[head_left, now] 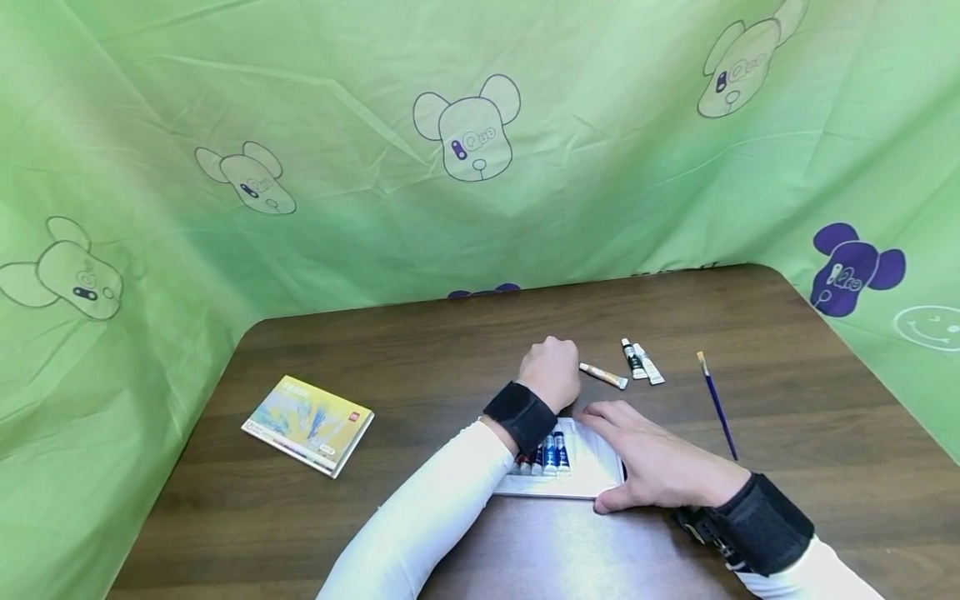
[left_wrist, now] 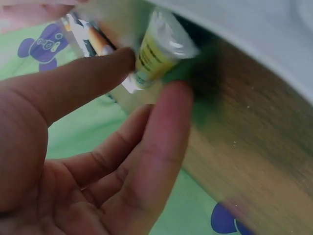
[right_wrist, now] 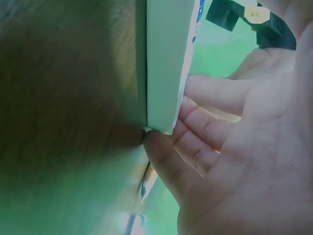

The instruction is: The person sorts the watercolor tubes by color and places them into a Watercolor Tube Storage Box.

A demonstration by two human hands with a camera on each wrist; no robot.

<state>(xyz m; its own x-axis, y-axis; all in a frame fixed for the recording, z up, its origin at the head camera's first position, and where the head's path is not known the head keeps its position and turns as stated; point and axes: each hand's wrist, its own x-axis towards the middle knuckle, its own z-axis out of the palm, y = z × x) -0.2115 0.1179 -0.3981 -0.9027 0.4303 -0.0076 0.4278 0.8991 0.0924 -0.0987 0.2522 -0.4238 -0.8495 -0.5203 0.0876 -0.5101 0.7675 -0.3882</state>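
A shallow white tray (head_left: 592,467) lies on the table with several paint tubes (head_left: 551,454) in it, mostly blue ones showing. My right hand (head_left: 652,458) spans the tray's right end, thumb at the near edge and fingers at the far edge. In the right wrist view, fingertips (right_wrist: 159,142) touch the tray's pale side (right_wrist: 168,63). Beyond the tray is my left hand (head_left: 551,375), its fingers hidden from the head view. The left wrist view has its thumb and a finger pinching a white paint tube (left_wrist: 159,46) with a yellow-green label.
Beyond the tray lie an orange-labelled paint tube (head_left: 603,376), a black-labelled tube (head_left: 633,360) and a pale tube (head_left: 648,364). A purple-handled paintbrush (head_left: 720,408) lies at the right. A yellow box (head_left: 307,425) sits at the left. Green cloth (head_left: 337,208) hangs behind the table (head_left: 420,367).
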